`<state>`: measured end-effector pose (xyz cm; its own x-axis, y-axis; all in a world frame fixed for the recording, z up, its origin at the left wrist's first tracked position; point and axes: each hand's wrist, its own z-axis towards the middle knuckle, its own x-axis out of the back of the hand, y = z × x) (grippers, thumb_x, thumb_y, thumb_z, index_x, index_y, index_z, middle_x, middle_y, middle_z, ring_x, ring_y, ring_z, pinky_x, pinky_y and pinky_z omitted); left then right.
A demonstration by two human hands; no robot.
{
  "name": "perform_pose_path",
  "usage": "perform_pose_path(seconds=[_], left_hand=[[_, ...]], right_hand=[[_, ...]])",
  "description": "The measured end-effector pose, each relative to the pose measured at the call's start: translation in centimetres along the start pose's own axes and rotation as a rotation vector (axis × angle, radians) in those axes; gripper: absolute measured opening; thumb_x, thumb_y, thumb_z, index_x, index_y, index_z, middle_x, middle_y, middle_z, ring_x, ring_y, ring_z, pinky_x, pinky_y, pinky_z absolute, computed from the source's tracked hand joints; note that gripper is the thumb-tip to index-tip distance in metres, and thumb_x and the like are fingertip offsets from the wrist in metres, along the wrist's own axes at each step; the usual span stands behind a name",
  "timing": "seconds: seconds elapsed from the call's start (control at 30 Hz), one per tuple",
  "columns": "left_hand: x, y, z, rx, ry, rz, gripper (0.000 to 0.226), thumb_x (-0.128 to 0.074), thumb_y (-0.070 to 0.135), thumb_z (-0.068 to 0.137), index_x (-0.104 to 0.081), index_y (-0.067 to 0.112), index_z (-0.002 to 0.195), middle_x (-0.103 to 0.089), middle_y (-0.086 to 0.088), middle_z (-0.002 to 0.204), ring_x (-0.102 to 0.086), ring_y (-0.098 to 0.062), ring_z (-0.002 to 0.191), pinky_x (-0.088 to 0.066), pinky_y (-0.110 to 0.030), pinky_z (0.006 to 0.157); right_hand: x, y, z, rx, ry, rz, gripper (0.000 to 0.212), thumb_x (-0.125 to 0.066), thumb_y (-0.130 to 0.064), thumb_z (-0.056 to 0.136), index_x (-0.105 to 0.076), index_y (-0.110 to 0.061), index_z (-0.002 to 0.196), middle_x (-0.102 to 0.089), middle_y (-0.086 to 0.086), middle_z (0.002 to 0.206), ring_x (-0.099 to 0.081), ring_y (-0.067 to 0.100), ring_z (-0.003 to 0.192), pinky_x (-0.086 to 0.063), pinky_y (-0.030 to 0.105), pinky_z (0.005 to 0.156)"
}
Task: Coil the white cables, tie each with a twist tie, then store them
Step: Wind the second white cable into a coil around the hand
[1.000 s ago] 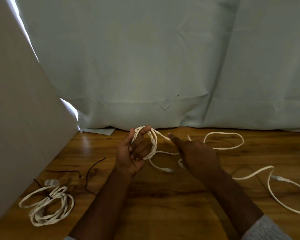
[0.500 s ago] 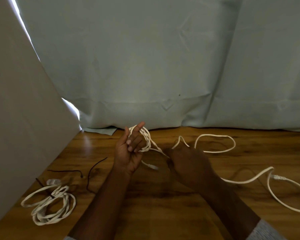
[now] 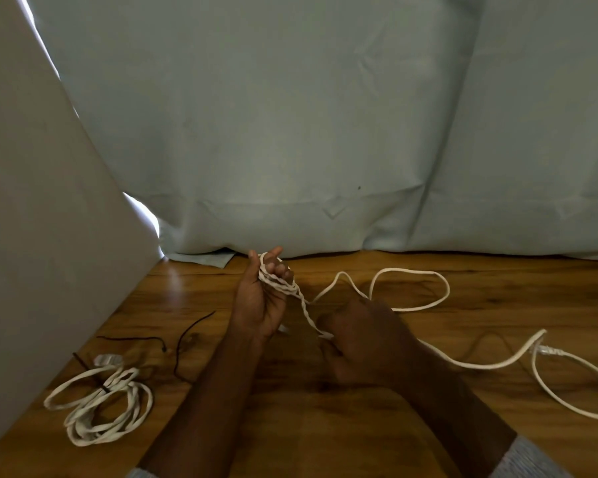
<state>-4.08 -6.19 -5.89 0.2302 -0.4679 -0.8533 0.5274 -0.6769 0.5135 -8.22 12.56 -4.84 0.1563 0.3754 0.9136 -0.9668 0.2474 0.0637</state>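
Observation:
My left hand (image 3: 259,301) is raised over the wooden table (image 3: 325,426), palm up, gripping several loops of a white cable (image 3: 411,307). A twisted stretch of that cable runs down to my right hand (image 3: 363,343), which pinches it lower and nearer to me. The rest of the cable trails right in loose loops, ending in a clear plug (image 3: 546,350). A second white cable (image 3: 99,405) lies coiled at the front left, bound by a dark twist tie (image 3: 90,372).
Loose dark twist ties (image 3: 187,334) lie on the table left of my left forearm. A pale blue curtain (image 3: 308,132) hangs along the back. A grey slanted panel (image 3: 38,236) closes off the left side.
My right hand has come down and toward me, pulling the cable taut from the left hand's loops. The loose loop on the table has shifted left.

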Motion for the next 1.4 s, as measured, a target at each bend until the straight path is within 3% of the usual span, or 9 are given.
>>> perform_pose_path(seconds=[0.13, 0.27, 0.6, 0.73, 0.83, 0.9, 1.0, 1.13, 1.4], left_hand=[[-0.8, -1.1, -0.2, -0.046, -0.003, 0.162, 0.046, -0.044, 0.037, 0.1, -0.053, -0.003, 0.123, -0.06, -0.002, 0.062, -0.064, -0.015, 0.058, -0.055, -0.026, 0.057], [-1.3, -2.1, -0.7, -0.135, -0.053, 0.447, 0.038, -0.042, 0.026, 0.103, -0.05, -0.001, 0.128, -0.057, -0.003, 0.061, -0.061, -0.02, 0.053, -0.053, -0.031, 0.052], [-1.7, -3.4, -2.1, -0.181, -0.11, 0.869, 0.031, -0.046, 0.023, 0.104, -0.055, 0.014, 0.132, -0.062, -0.002, 0.07, -0.061, -0.016, 0.064, -0.051, -0.027, 0.059], [-2.2, -3.5, -3.3, -0.031, -0.192, 1.027, 0.024, -0.05, 0.028, 0.102, -0.067, 0.022, 0.119, -0.07, -0.002, 0.091, -0.066, -0.019, 0.078, -0.054, -0.028, 0.064], [-2.7, -3.1, -3.9, 0.104, -0.256, 1.09, 0.037, -0.045, 0.043, 0.1, -0.067, 0.018, 0.083, -0.058, -0.007, 0.065, -0.05, -0.016, 0.052, -0.035, -0.025, 0.044], [-2.5, -2.6, -4.0, 0.204, -0.346, 1.092, 0.045, -0.045, 0.053, 0.092, -0.065, 0.022, 0.068, -0.049, -0.001, 0.053, -0.039, -0.013, 0.044, -0.029, -0.026, 0.045], [-2.1, -1.8, -3.9, 0.266, -0.439, 1.193, 0.027, -0.059, 0.042, 0.093, -0.07, 0.021, 0.082, -0.048, 0.001, 0.057, -0.038, -0.009, 0.046, -0.029, -0.025, 0.045], [-1.1, -1.1, -3.2, 0.335, -0.428, 1.039, 0.033, -0.054, 0.04, 0.092, -0.063, 0.011, 0.081, -0.038, 0.0, 0.055, -0.027, -0.009, 0.042, -0.02, -0.027, 0.042], [1.8, 0.0, -1.9, 0.473, -0.493, 0.672, 0.042, -0.079, 0.047, 0.078, -0.061, 0.009, 0.076, -0.033, 0.004, 0.049, -0.026, -0.005, 0.034, -0.018, -0.02, 0.038]], right_hand=[[0.4, -0.1, -0.1, 0.01, 0.017, 0.028, 0.033, -0.052, -0.048, 0.09, -0.069, -0.027, 0.108, -0.07, -0.003, 0.093, -0.063, 0.017, 0.088, -0.029, 0.025, 0.072], [0.4, -0.3, 0.0, -0.032, 0.082, 0.032, 0.017, -0.071, -0.041, 0.074, -0.072, -0.029, 0.087, -0.068, -0.009, 0.072, -0.062, 0.01, 0.065, -0.031, 0.02, 0.064], [-0.5, 0.6, 0.0, -0.033, 0.116, 0.219, 0.026, -0.047, -0.04, 0.092, -0.07, -0.028, 0.097, -0.071, -0.006, 0.087, -0.062, 0.013, 0.074, -0.033, 0.024, 0.061], [-0.6, 2.1, 0.0, -0.131, 0.27, 0.349, 0.025, -0.052, -0.042, 0.094, -0.072, -0.027, 0.099, -0.074, -0.005, 0.082, -0.065, 0.013, 0.066, -0.05, 0.034, 0.059], [-0.6, 2.8, -0.3, -0.275, 0.386, 0.395, 0.021, -0.071, -0.045, 0.088, -0.07, -0.024, 0.089, -0.07, -0.007, 0.072, -0.06, 0.008, 0.059, -0.048, 0.026, 0.056], [-0.6, 3.2, -0.4, -0.361, 0.407, 0.396, 0.031, -0.073, -0.052, 0.08, -0.067, -0.021, 0.077, -0.067, -0.007, 0.065, -0.06, 0.008, 0.055, -0.049, 0.028, 0.052], [-0.7, 4.1, -0.5, -0.44, 0.379, 0.425, 0.025, -0.072, -0.045, 0.077, -0.068, -0.02, 0.074, -0.066, -0.007, 0.063, -0.061, 0.009, 0.057, -0.054, 0.039, 0.055], [-0.3, 6.2, -1.0, -0.463, 0.469, 0.609, 0.021, -0.082, -0.018, 0.081, -0.066, -0.018, 0.066, -0.059, -0.006, 0.056, -0.054, 0.004, 0.053, -0.044, 0.024, 0.052], [1.0, 6.4, -1.7, -0.449, 0.313, 1.163, 0.012, -0.066, -0.001, 0.092, -0.071, -0.004, 0.081, -0.057, 0.026, 0.065, -0.045, 0.013, 0.044, -0.036, 0.021, 0.04]])
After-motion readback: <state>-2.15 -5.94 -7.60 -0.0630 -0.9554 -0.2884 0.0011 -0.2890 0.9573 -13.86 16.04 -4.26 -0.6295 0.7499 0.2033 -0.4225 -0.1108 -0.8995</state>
